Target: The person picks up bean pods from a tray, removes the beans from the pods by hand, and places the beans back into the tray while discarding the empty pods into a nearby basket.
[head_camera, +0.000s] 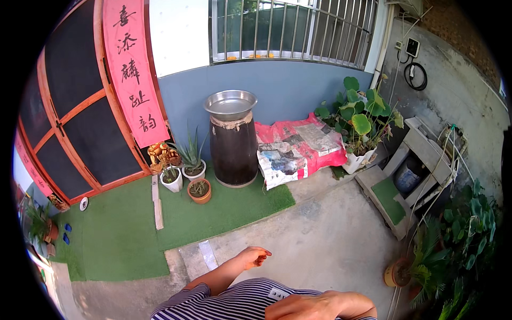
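My left hand (254, 258) reaches out from the left, over the concrete ground, with loosely curled fingers and nothing visible in it. Close in front of my striped shirt (252, 294) is my right hand (306, 307), bent at the wrist; its fingers are partly cut off by the lower edge, so what it may hold cannot be seen. Beyond both hands, a wide metal basin (231, 104) rests on top of a tall dark brown jar (234, 150) by the blue wall. Neither hand touches them.
Potted aloe (192, 154), a terracotta pot (199, 191) and a red-and-white sheet (302, 148) flank the jar. Green artificial turf (116, 236) lies before the red-framed door (84, 104). At right stand a concrete sink stand (426, 150), hoses and a potted palm (424, 264).
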